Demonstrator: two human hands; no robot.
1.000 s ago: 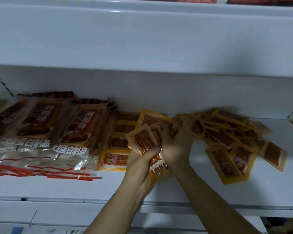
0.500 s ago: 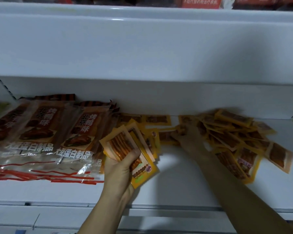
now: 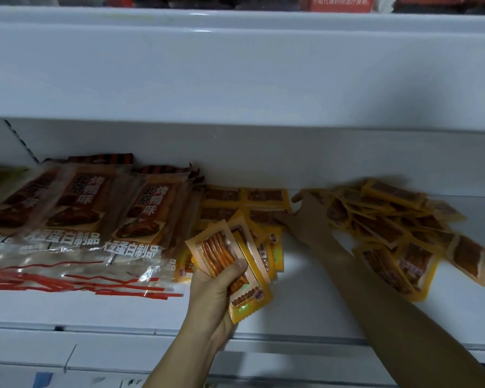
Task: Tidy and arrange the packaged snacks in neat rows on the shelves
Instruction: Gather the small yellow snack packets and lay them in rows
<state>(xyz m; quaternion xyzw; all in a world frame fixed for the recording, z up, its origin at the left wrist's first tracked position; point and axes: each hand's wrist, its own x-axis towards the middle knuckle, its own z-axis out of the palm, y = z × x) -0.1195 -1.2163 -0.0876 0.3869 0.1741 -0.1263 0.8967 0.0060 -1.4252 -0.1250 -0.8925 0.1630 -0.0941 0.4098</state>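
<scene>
Snack packets (image 3: 398, 228) lie heaped at shelf (image 3: 305, 312) right; left hand (image 3: 216, 292) grips a fanned stack (image 3: 235, 261), right hand (image 3: 308, 217) reaches into the heap, grasp unclear. Best square the stack before adding more.

On the shelf (image 3: 305, 309), big bags (image 3: 76, 219) lie at the left. Just right of them, flat packets (image 3: 247, 198) lie in rows toward the back. A loose heap (image 3: 398, 222) lies at the right. The left hand (image 3: 216, 289) holds a stack (image 3: 233, 261) before the rows; the right hand (image 3: 308, 217) lies between rows and heap.
</scene>
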